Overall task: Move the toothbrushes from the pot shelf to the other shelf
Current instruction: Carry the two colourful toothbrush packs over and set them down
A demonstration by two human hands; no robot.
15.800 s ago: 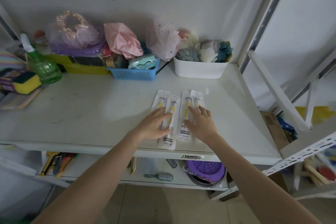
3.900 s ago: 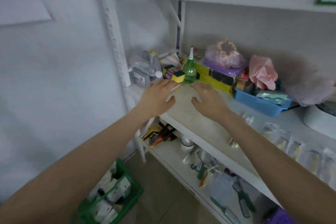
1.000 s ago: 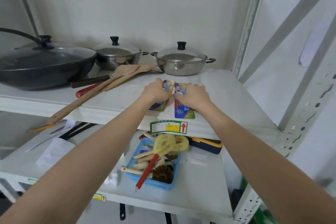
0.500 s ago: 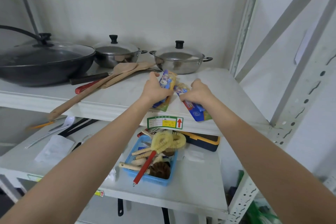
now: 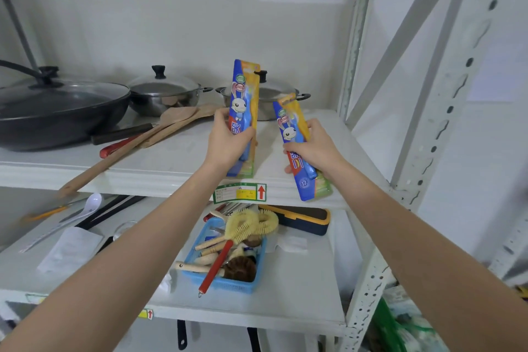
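Two packaged toothbrushes, blue and orange cards with a cartoon rabbit, are lifted above the white pot shelf [image 5: 171, 168]. My left hand [image 5: 228, 143] grips one toothbrush pack [image 5: 244, 94] nearly upright. My right hand [image 5: 314, 148] grips the other toothbrush pack [image 5: 291, 120], tilted with its lower end past the shelf's front edge. Both packs are off the shelf surface. Behind them stand two steel pots with lids, one pot [image 5: 165, 94] to the left and a second pot [image 5: 274, 94] partly hidden by the packs.
A black lidded wok [image 5: 57, 111] fills the shelf's left side, with wooden spatulas [image 5: 160, 131] lying beside it. On the shelf below sit a blue basket [image 5: 228, 283] of brushes, a dark case [image 5: 303, 220], a white spoon and papers. A metal upright [image 5: 445, 111] stands to the right.
Both hands have raised the toothbrush packs off the pot shelf; the left pack now stands almost vertical and the right pack has been lifted and drawn toward the front edge.
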